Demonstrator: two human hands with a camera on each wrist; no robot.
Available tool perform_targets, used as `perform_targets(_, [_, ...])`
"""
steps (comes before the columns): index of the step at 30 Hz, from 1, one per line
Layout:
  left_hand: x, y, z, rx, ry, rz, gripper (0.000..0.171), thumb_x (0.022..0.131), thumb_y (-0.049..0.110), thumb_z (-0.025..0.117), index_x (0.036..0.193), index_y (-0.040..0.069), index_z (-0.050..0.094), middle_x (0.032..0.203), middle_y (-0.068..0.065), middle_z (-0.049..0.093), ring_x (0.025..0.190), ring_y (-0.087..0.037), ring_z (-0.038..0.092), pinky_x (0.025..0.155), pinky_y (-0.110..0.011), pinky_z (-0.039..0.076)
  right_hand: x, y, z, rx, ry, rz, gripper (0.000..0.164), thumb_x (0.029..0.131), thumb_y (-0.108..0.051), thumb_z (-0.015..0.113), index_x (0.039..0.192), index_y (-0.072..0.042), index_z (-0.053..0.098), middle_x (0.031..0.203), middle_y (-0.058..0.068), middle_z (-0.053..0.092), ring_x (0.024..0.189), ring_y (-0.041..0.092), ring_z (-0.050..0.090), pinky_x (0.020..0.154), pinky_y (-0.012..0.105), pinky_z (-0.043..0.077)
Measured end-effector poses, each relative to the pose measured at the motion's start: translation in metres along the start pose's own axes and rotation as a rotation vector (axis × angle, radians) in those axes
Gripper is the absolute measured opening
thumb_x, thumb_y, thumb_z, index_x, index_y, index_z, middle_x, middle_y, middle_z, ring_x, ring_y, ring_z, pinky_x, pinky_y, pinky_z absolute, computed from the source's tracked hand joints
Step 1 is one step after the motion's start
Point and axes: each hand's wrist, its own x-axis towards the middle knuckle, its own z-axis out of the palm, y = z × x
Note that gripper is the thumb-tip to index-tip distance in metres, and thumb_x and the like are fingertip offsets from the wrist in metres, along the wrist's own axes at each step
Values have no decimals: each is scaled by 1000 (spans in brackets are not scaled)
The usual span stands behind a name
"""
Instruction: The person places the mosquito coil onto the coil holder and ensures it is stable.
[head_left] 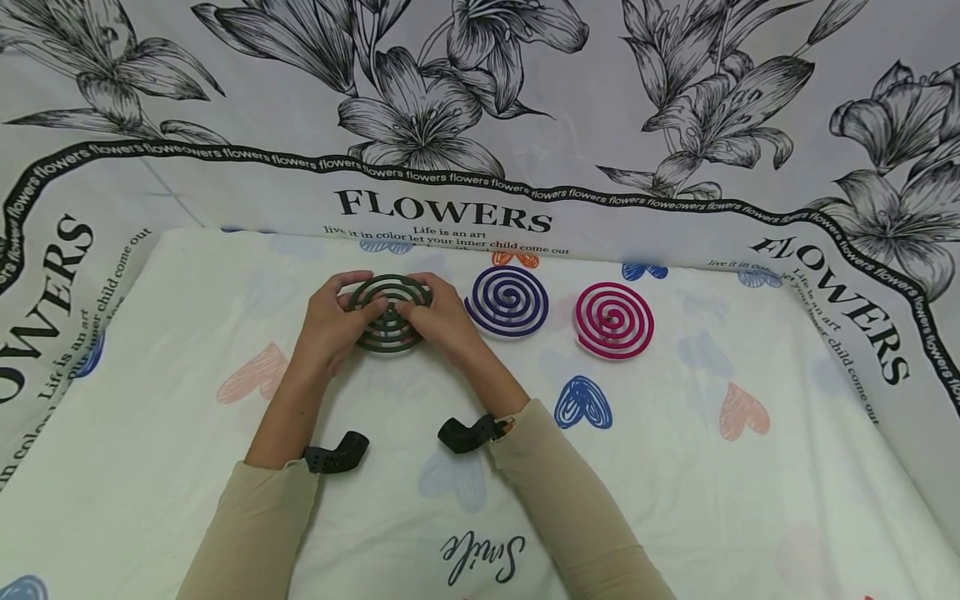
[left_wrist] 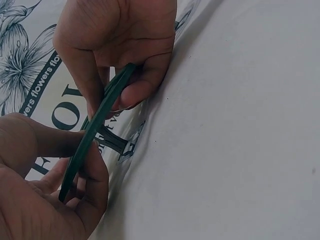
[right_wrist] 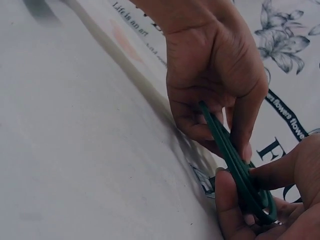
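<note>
Both hands hold a dark green mosquito coil point(head_left: 392, 347) between them, at the far left-middle of the cloth. My left hand point(head_left: 328, 321) grips its left side and my right hand point(head_left: 448, 317) its right side, with both thumbs meeting near the centre of the spiral. Seen edge-on in the left wrist view, the coil point(left_wrist: 100, 117) is tilted, with fingers and thumbs pinching its two faces. The right wrist view shows slightly separated layers along the coil's edge point(right_wrist: 231, 155). Some fingertips are hidden behind it.
Right of the hands lie a dark blue coil point(head_left: 510, 298) and, farther right, a pink coil point(head_left: 610, 320), both flat. Beneath is a white cloth point(head_left: 660, 500) printed with hearts. Behind it spreads a flower-printed sheet point(head_left: 285, 192). A black wrist device point(head_left: 337, 454) sits on each arm.
</note>
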Motion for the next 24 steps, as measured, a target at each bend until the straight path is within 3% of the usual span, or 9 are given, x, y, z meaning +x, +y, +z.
perform_targets(9, [0, -2, 0, 9, 0, 44, 59, 102, 15, 69, 156, 8, 46, 135, -26, 68, 89, -2, 66, 74, -11, 55, -2, -1, 0, 38, -17, -8, 40, 99, -12, 69, 139, -7, 63, 130, 16, 69, 111, 19, 63, 95, 35, 56])
perform_targets(24, [-2, 1, 2, 35, 26, 32, 58, 102, 14, 69, 155, 8, 48, 136, -25, 68, 104, -21, 70, 71, -11, 54, 0, 2, 0, 39, -21, -9, 38, 98, -11, 69, 136, -7, 64, 126, 14, 70, 109, 18, 63, 95, 33, 54])
